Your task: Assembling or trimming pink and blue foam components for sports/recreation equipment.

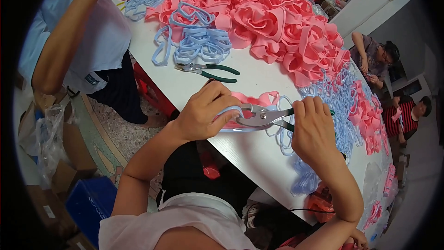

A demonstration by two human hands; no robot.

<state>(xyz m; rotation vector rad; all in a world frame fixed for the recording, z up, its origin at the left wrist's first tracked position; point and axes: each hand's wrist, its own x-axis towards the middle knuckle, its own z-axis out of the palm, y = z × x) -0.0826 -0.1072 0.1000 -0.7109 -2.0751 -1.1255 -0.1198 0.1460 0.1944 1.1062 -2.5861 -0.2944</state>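
L hand (208, 111): pinches pale-blue-&-pink flexible band (238, 130), thumb vs. forefinger, rest curled.
R hand (312, 127): grips dark-green-handled silver metal pliers (259, 117), fingers closed rd. handles.
Plier jaws: point L, right at band; exact bite can't tell.
Band: between both hands, over nr. edge of smooth white tabletop (263, 78).
2nd green-handled silver pliers (212, 70): lie flat beyond L hand, apart from it.
Heap: big pile of pink curled flat strips (259, 21), far side; bundled pale-blue soft loops (203, 46) just L.
Tangle: thin pale-blue cords (335, 95), beyond R hand.
Co-worker in light-blue shirt (92, 32): at L, arm raised.
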